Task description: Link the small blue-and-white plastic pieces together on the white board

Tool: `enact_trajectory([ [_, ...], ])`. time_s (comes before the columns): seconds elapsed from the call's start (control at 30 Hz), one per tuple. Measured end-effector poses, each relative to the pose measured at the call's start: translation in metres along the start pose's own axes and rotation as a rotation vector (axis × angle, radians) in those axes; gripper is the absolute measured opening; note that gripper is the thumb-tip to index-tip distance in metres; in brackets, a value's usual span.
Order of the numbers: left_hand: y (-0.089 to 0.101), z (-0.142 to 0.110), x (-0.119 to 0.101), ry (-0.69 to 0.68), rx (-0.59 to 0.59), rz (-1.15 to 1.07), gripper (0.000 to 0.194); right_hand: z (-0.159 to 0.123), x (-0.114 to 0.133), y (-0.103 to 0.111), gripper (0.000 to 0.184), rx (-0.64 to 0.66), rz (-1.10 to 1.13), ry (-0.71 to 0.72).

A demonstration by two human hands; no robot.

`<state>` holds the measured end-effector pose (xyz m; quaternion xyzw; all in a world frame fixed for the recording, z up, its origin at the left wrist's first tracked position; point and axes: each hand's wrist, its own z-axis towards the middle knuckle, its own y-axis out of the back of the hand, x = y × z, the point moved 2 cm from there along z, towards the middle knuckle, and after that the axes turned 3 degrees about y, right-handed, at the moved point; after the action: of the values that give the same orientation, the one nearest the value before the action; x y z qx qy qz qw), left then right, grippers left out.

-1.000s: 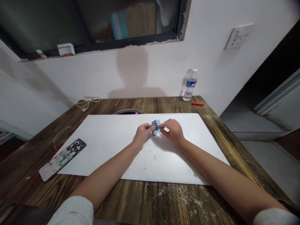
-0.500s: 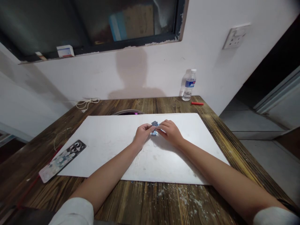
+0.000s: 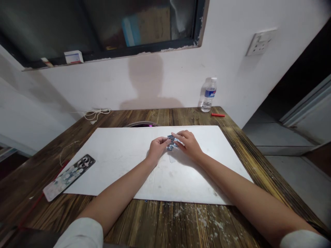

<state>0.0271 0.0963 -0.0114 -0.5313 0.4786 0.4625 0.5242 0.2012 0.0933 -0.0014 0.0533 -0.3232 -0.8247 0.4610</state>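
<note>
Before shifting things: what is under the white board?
Around the white board the wooden table shows; at its far edge, part of a round-rimmed thing peeks out. Whatever lies beneath is covered.

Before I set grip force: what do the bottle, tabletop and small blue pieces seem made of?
Bottle: probably glossy plastic; see-through walls.
Tabletop: wood or wood-look, slight sheen; streaked grain.
Blue pieces: too small to tell, perhaps plastic or metal.

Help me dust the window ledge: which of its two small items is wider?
The white box, on the right; the slim item to its left is far narrower.
</note>
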Motion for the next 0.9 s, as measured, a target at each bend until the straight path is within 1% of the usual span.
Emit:
enact_trajectory([
  [0.07, 0.001, 0.001, -0.001, -0.011, -0.035, -0.013, 0.031, 0.000, 0.002, 0.000, 0.038, 0.024, 0.050, -0.019],
  [0.13, 0.003, 0.001, -0.002, -0.019, -0.081, -0.040, 0.031, 0.000, 0.005, 0.000, 0.047, 0.080, 0.124, -0.013],
  [0.2, 0.004, 0.001, -0.003, -0.016, -0.119, -0.066, 0.033, 0.000, 0.008, -0.001, 0.054, 0.197, 0.177, 0.037],
  [0.3, 0.004, 0.001, -0.003, -0.003, -0.143, -0.072, 0.036, -0.001, 0.012, -0.004, 0.061, 0.397, 0.184, 0.131],
  [0.37, 0.004, 0.001, -0.003, -0.002, -0.144, -0.065, 0.037, -0.001, 0.012, -0.005, 0.060, 0.464, 0.182, 0.151],
  [0.43, 0.003, 0.000, -0.004, -0.006, -0.145, -0.066, 0.037, 0.000, 0.011, -0.006, 0.052, 0.483, 0.194, 0.151],
  [0.57, 0.003, 0.001, -0.004, 0.005, -0.147, -0.064, 0.036, 0.000, 0.010, -0.008, 0.038, 0.478, 0.218, 0.167],
  [0.73, 0.004, 0.002, -0.002, -0.016, -0.146, -0.069, 0.035, -0.002, 0.011, -0.010, 0.029, 0.446, 0.225, 0.182],
  [0.9, 0.004, 0.003, 0.000, -0.016, -0.149, -0.063, 0.036, -0.001, 0.013, -0.009, 0.010, 0.398, 0.213, 0.192],
])
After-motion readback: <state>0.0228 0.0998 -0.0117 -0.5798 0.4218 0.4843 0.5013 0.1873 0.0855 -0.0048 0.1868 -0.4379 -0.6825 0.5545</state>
